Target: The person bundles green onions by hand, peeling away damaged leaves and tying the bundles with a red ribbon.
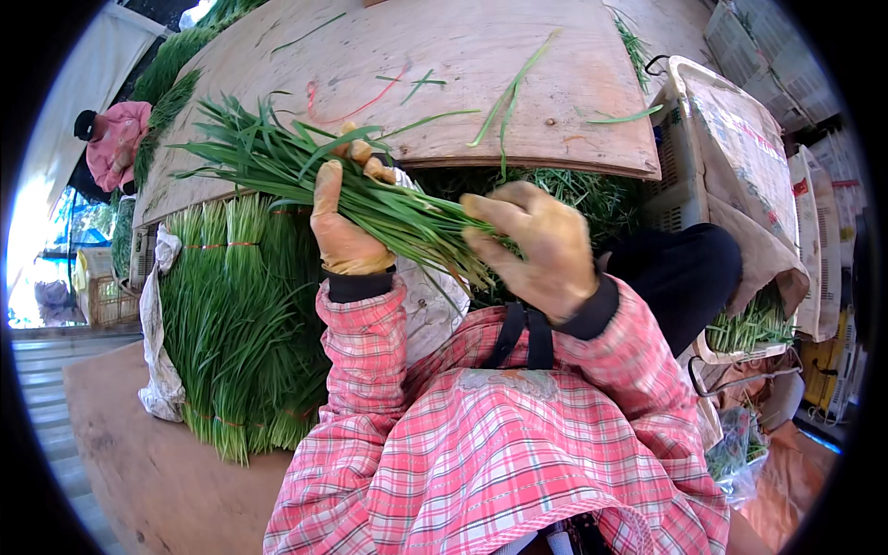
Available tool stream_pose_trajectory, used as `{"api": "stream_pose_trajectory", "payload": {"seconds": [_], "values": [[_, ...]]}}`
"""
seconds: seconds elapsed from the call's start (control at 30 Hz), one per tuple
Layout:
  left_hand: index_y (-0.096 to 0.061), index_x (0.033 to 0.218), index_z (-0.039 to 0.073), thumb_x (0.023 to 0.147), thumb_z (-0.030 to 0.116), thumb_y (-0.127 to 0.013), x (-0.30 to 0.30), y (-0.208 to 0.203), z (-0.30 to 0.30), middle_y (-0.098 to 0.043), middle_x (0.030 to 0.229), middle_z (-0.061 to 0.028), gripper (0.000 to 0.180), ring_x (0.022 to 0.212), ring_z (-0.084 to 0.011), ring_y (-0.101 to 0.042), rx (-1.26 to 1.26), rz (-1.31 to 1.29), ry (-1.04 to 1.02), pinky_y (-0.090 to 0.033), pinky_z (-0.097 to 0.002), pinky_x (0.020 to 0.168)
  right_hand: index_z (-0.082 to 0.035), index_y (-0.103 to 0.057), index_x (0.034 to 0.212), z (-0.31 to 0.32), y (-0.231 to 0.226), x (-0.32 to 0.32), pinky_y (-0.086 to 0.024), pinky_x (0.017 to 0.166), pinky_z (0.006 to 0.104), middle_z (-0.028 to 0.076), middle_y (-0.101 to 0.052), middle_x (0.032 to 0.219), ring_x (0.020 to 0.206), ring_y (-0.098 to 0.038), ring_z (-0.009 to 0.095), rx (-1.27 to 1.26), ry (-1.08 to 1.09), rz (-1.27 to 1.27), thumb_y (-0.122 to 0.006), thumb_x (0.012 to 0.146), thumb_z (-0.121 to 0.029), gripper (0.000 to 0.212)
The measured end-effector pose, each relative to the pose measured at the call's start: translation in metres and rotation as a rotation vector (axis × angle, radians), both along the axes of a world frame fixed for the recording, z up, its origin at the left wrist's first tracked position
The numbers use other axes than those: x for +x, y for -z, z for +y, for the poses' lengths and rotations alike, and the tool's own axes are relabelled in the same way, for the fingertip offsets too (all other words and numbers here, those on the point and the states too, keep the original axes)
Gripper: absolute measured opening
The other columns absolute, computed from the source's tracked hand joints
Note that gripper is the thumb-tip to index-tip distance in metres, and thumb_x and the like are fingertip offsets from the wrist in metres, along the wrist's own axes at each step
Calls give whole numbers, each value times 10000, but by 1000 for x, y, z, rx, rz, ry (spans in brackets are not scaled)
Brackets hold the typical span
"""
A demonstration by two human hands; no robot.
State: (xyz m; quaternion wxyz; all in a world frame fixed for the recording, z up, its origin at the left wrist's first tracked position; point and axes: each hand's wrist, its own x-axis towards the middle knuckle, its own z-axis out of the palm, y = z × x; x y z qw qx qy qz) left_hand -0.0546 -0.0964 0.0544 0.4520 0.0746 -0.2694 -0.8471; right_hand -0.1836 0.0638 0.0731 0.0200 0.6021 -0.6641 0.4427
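Observation:
A loose bunch of garlic chives (388, 208) lies slantwise across my front, leaf tips to the upper left and pale stem ends to the lower right. My left hand (347, 217), in a yellowish stained glove, is wrapped round its middle, thumb up. At the stem end, my right hand (541, 245), gloved alike and slightly blurred, has finger and thumb closed on some stems. Tied bundles of chives (240, 314) with thin red bands are stacked to my left. Past the bunch, a wooden board (481, 83) carries stray leaves and a red string (361, 100).
Cut greens (583, 199) lie beneath the board's near edge. On the right stands a pale plastic crate (680, 102) draped with a sack (740, 157); more greens (754, 324) show below it. A white cloth (162, 324) edges the stacked bundles. Another person (120, 143) in pink is at far left.

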Motion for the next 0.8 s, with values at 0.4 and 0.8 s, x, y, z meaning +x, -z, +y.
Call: {"api": "stream_pose_trajectory", "payload": {"seconds": [0.4, 0.8], "values": [[-522, 1171, -5, 847, 205, -548, -3, 18, 14, -616, 1008, -116, 387, 891, -240, -581, -36, -204, 49, -477, -356, 729, 35, -625, 901, 20, 29, -35, -441, 634, 241, 107, -633, 836, 697, -551, 132, -148, -305, -1242, -588, 863, -113, 157], [-511, 975, 84, 908, 171, -514, 35, 24, -28, -478, 750, 35, 110, 667, -105, -472, 165, 41, -31, -421, -295, 708, -9, -643, 835, 98, 101, -106, -445, 589, 237, 41, -604, 691, 657, -563, 91, 279, 559, -431, -623, 829, -92, 86]]}}
